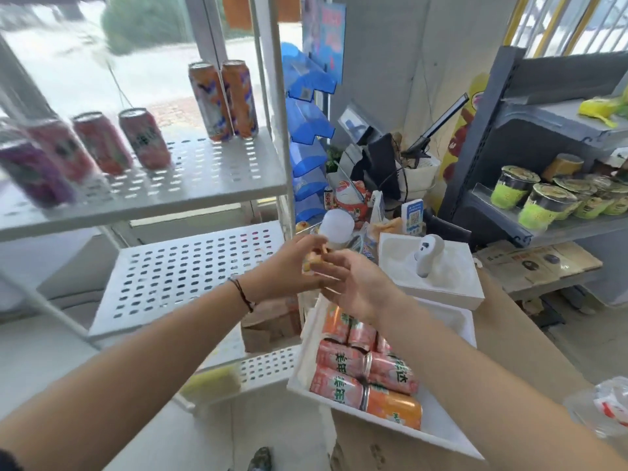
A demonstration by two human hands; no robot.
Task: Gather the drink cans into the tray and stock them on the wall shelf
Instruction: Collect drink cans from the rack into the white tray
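Observation:
A white tray (301,365) lies on a cardboard box at lower centre, with several pink and orange drink cans (341,385) lying in it. The white perforated wall shelf (217,171) carries two tall orange cans (222,100), pink cans (144,137) and a purple can (34,171) on its top tier. Its middle tier (190,266) is bare. My left hand (285,270) and my right hand (360,287) meet above the tray's far end. A small blurred orange can (314,261) sits between them; my left fingers curl round it, and my right fingers touch it.
A white box with a handheld scanner (430,256) stands just behind the tray. The cardboard box (509,351) fills the lower right. A grey shelf of green cup noodles (543,202) is at right. Blue leaflet pockets (306,130) and a till screen (355,124) sit behind.

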